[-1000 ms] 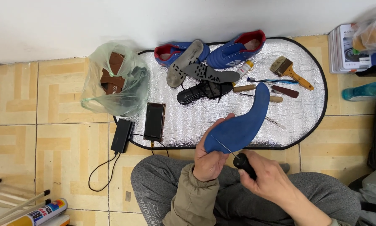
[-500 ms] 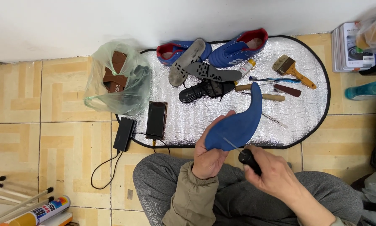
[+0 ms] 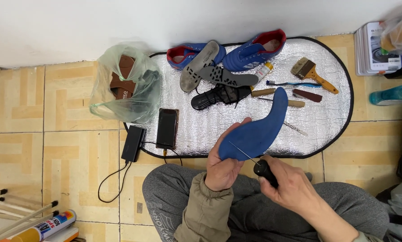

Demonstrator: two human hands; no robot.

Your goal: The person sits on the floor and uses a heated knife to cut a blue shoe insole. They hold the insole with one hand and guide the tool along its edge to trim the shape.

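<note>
Left hand (image 3: 225, 168) is closed around the heel end of the blue insole (image 3: 258, 130), which I see raised above the near edge of the silver mat (image 3: 331, 125). Right hand (image 3: 290, 183) is clenched on a black-handled awl (image 3: 264, 169); its thin point appears to touch the insole's surface. Two blue shoes (image 3: 250, 54) lie against the wall.
</note>
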